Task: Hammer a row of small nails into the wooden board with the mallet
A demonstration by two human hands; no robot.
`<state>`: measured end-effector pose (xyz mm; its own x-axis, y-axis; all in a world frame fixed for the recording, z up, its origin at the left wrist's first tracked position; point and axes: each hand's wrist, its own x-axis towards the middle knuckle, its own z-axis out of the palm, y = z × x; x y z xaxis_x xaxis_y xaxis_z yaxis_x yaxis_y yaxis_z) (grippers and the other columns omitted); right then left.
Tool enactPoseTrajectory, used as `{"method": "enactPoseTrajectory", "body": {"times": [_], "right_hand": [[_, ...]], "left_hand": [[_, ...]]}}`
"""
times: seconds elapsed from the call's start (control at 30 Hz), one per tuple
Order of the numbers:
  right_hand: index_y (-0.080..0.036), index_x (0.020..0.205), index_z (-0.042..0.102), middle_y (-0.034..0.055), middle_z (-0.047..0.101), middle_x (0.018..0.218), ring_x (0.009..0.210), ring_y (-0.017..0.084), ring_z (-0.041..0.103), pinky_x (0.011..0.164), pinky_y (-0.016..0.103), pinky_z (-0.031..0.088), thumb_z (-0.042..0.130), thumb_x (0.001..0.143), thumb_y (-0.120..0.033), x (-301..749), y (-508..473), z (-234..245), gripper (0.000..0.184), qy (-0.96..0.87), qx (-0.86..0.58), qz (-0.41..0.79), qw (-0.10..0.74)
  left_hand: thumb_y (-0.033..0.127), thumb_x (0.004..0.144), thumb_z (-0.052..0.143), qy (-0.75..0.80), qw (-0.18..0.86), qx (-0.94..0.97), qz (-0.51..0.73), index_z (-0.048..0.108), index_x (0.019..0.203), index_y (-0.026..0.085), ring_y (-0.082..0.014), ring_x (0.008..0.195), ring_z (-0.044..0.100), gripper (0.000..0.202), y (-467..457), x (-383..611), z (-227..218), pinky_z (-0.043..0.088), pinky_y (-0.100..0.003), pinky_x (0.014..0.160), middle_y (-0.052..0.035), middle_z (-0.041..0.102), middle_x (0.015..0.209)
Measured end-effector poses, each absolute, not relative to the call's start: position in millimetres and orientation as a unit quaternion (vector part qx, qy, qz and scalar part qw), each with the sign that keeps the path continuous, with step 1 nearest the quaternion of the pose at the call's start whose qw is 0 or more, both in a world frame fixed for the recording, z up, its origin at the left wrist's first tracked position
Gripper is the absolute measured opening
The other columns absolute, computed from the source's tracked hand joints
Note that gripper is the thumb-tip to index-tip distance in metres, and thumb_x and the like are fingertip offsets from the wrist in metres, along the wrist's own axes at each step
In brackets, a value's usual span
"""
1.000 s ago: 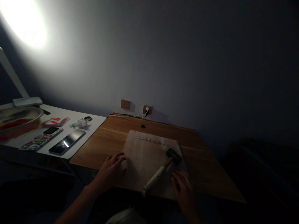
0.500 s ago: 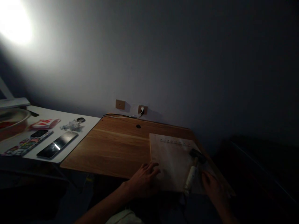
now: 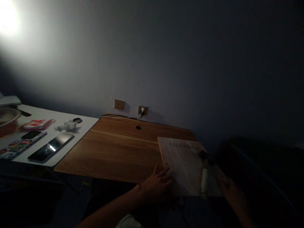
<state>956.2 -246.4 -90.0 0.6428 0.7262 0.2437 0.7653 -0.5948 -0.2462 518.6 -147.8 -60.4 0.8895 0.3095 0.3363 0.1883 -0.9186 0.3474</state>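
Observation:
A flat, pale wooden board (image 3: 182,171) lies on the right end of the brown wooden table, overhanging its front edge. On top of it rests a hammer (image 3: 204,177) with a dark head and a whitish handle pointing toward me. My left hand (image 3: 160,185) holds the board's left front edge, fingers over the top and slightly apart. At the right edge, my right hand (image 3: 234,193) is closed around the board's side; its fingers are dim and partly hidden. A row of small round marks runs along the board's far side.
To the left, a white table (image 3: 87,123) bears a dark phone (image 3: 51,147), a colourful case (image 3: 21,144), a red-and-white packet (image 3: 39,124), crumpled plastic (image 3: 67,126) and a bowl (image 3: 8,122). Cables run to a wall socket (image 3: 142,110) behind the wooden table (image 3: 114,148).
Both my hands have moved right together with the board, and the hammer has shifted along with it. The board has turned slightly. My view has swung a little to the right.

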Motion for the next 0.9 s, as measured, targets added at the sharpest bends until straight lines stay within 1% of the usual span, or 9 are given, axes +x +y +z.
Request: {"method": "enactPoseTrajectory", "body": {"times": [0.17,0.27,0.33,0.43,0.5,0.6,0.67,0.77,0.9], "right_hand": [[-0.005,0.129,0.064,0.0328,0.068,0.123,0.108,0.046,0.069,0.088,0.056,0.053,0.031,0.088,-0.063,957.2,-246.9,-95.1,0.079,-0.406,-0.901,-0.027,0.148],[-0.006,0.134,0.06,0.0298,0.067,0.127,0.111,0.044,0.068,0.091,0.056,0.053,0.026,0.089,-0.064,950.2,-248.6,-90.2,0.08,-0.396,-0.91,-0.013,0.125],[-0.009,0.13,0.063,0.0277,0.069,0.123,0.11,0.043,0.068,0.093,0.055,0.052,0.025,0.091,-0.062,944.6,-250.2,-86.8,0.077,-0.41,-0.906,-0.007,0.106],[-0.014,0.122,0.069,0.0253,0.072,0.113,0.107,0.042,0.069,0.091,0.057,0.052,0.03,0.091,-0.059,936.9,-252.4,-83.1,0.066,-0.426,-0.899,-0.014,0.095],[-0.018,0.118,0.071,0.0234,0.073,0.112,0.107,0.042,0.07,0.089,0.058,0.052,0.036,0.09,-0.055,933.4,-253.4,-80.7,0.058,-0.43,-0.897,-0.025,0.102],[-0.021,0.114,0.073,0.0211,0.074,0.112,0.107,0.04,0.07,0.089,0.055,0.053,0.042,0.089,-0.049,931.4,-253.4,-76.1,0.048,-0.437,-0.892,-0.026,0.107],[-0.021,0.11,0.073,0.0211,0.075,0.111,0.106,0.038,0.071,0.091,0.052,0.054,0.042,0.089,-0.049,931.3,-252.6,-72.7,0.047,-0.44,-0.892,-0.02,0.106],[-0.018,0.105,0.073,0.0225,0.075,0.113,0.104,0.036,0.072,0.092,0.046,0.054,0.037,0.09,-0.052,929.3,-251.7,-68.4,0.053,-0.446,-0.889,-0.011,0.104],[-0.014,0.107,0.072,0.0232,0.074,0.115,0.105,0.038,0.072,0.09,0.045,0.055,0.029,0.091,-0.057,922.1,-251.3,-64.8,0.062,-0.46,-0.883,-0.007,0.096]], "left_hand": [[0.053,0.1,0.046,0.157,0.153,0.956,0.196,0.045,0.147,0.021,-0.037,0.148,0.032,0.057,-148.4,518.4,-60.6,0.018,-0.073,0.118,-0.016,0.061,0.139],[0.053,0.101,0.044,0.169,0.148,0.955,0.193,0.045,0.146,0.02,-0.0353,0.148,0.033,0.056,-148.2,517.4,-57.3,0.016,-0.073,0.118,-0.0148,0.063,0.136],[0.052,0.101,0.044,0.174,0.142,0.955,0.193,0.045,0.146,0.02,-0.0338,0.148,0.032,0.055,-148.7,516.8,-55.2,0.016,-0.07,0.12,-0.0139,0.065,0.134],[0.053,0.101,0.046,0.184,0.135,0.955,0.191,0.046,0.146,0.02,-0.0328,0.148,0.032,0.055,-149.2,515.9,-53.2,0.016,-0.069,0.121,-0.0129,0.066,0.132],[0.053,0.1,0.046,0.192,0.142,0.952,0.191,0.046,0.145,0.02,-0.0331,0.148,0.032,0.056,-149.0,515.1,-52.6,0.014,-0.07,0.12,-0.0125,0.066,0.132],[0.054,0.1,0.046,0.203,0.15,0.947,0.198,0.043,0.147,0.02,-0.0333,0.148,0.032,0.058,-148.0,513.0,-52.9,0.012,-0.071,0.12,-0.0131,0.067,0.131],[0.054,0.1,0.046,0.206,0.149,0.944,0.209,0.042,0.149,0.021,-0.0325,0.148,0.032,0.059,-147.3,511.2,-54.0,0.012,-0.071,0.12,-0.0128,0.066,0.133],[0.051,0.101,0.046,0.214,0.144,0.941,0.22,0.042,0.149,0.024,-0.031,0.147,0.034,0.055,-146.3,508.6,-57.4,0.011,-0.07,0.121,-0.0107,0.066,0.133],[0.05,0.101,0.046,0.224,0.135,0.934,0.242,0.044,0.148,0.025,-0.0302,0.144,0.038,0.052,-143.6,506.0,-62.3,0.01,-0.069,0.121,-0.0098,0.069,0.128]]}}
